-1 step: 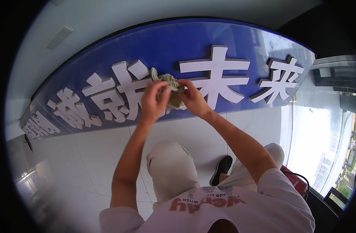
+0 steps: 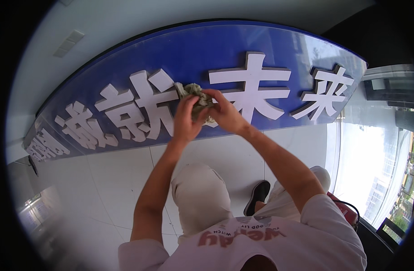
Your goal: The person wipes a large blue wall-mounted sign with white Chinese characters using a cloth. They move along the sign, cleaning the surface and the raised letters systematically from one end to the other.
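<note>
A crumpled greenish-grey cloth (image 2: 191,90) is bunched up between my two hands, in front of a blue sign panel (image 2: 193,49). My left hand (image 2: 186,123) grips the cloth from the left, fingers curled over its front. My right hand (image 2: 228,116) closes on it from the right, with thumb and fingers bent round the folds. A loose end of the cloth sticks out at the upper left, and a lower fold shows beneath my fingers. Thick white raised characters (image 2: 254,95) stand out from the panel on both sides of my hands.
Pale tiled floor (image 2: 125,180) lies below the panel. My bent knee (image 2: 200,194) and a dark shoe (image 2: 257,198) are near me. A red object (image 2: 345,212) with a black strap sits at the right, close to a bright window (image 2: 367,167). A wall plate (image 2: 69,43) is at the upper left.
My left hand has shifted slightly right and down, closer to my right hand. The cloth is squeezed into a tighter bundle; both hands still hold it.
</note>
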Tool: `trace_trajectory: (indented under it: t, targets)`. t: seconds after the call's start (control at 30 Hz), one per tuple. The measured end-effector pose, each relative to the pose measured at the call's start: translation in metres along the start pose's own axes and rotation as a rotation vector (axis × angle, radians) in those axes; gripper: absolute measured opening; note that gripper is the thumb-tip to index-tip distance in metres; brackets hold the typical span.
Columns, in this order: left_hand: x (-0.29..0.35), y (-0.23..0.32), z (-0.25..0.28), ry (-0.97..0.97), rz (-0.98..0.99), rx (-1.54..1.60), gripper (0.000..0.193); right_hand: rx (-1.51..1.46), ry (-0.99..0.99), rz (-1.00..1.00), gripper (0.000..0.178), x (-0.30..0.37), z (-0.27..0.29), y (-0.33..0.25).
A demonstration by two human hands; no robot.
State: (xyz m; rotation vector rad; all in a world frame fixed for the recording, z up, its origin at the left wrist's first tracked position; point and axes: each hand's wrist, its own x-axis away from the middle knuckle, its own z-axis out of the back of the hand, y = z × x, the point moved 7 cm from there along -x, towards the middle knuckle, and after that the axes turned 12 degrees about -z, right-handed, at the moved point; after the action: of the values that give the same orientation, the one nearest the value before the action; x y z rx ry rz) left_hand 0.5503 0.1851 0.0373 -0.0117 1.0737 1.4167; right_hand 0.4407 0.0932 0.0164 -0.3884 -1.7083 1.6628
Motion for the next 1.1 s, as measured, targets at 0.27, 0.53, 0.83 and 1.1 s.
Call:
trace_trajectory:
  t: [0.27, 0.53, 0.83, 1.1]
  targets:
    - [-0.014, 0.0, -0.077, -0.148, -0.077, -0.128, 0.042, 0.8, 0.722, 0.633, 0.023, -0.075, 0.205, -0.179]
    - [-0.029, 0.034, -0.118, -0.432, -0.434, -0.281, 0.044, 1.477, 0.606, 0.433, 0.033, -0.174, 0.198, -0.129]
    - [-0.017, -0.007, -0.036, -0.28, -0.122, -0.244, 0.045, 1.173, 0.679, 0.195, 0.041, -0.163, 0.198, -0.145]
    - [-0.094, 0.052, -0.145, -0.396, -0.656, -0.505, 0.053, 1.09, 0.702, 0.308, 0.038, -0.15, 0.18, -0.161]
